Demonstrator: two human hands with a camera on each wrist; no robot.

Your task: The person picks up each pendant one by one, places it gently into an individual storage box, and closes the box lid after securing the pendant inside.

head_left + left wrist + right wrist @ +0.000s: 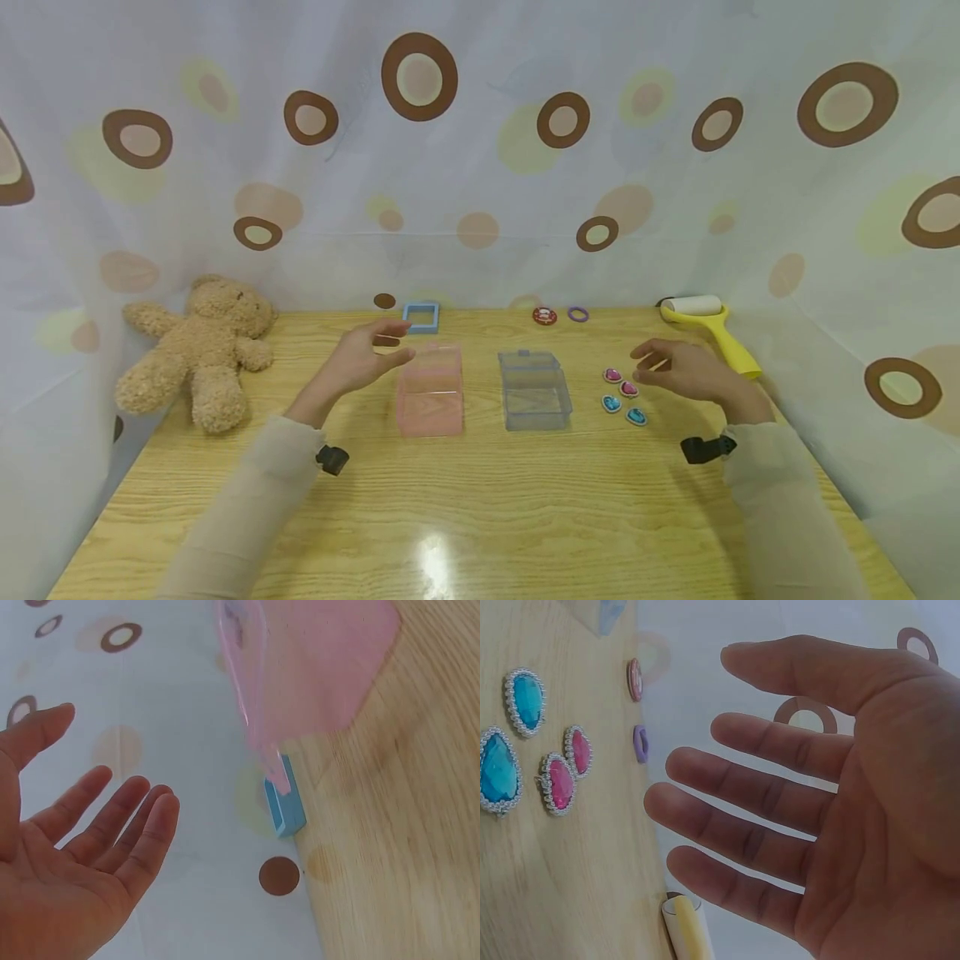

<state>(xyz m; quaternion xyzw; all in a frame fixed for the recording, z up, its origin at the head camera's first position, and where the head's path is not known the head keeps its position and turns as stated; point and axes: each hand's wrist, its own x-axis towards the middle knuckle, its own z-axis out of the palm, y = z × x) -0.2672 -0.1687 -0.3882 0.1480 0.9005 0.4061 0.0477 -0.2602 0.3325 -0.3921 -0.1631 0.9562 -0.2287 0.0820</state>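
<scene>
My left hand (358,360) hovers just left of a pink clear plastic box (431,414) with its lid raised. Its fingers are relaxed and hold nothing. To the right of that box stands a grey clear plastic box (537,410), also with its lid up. My right hand (686,371) is above the table, beside two pink gems (628,389) and two blue gems (637,416) with silvery beaded rims. In the right wrist view its fingers (727,825) are spread, apart from the blue gem (528,703) and the pink gem (559,784).
A teddy bear (197,350) sits at the left. Along the back lie a blue square frame (422,328), a red patterned disc (544,316) and a purple ring (578,314). A yellow-handled lint roller (723,333) lies back right. A spotted curtain (480,167) encloses the table.
</scene>
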